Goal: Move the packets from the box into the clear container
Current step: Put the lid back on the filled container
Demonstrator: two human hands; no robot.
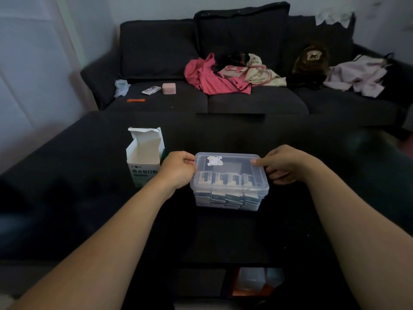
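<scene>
Your two hands held a clear container (230,193) that sat on the dark counter (89,198) in front of you. Your left hand (178,170) gripped the left edge of its lid (230,173), fingers curled around the rim. Your right hand (283,164) gripped the right edge, thumb resting on top of the lid. Rows of packets (225,198) filled the container, visible through its clear walls. The white box (145,155) stood just left of your left hand, upright, its top flaps open. A dark sofa (156,52) strewn with clothes lay beyond.
</scene>
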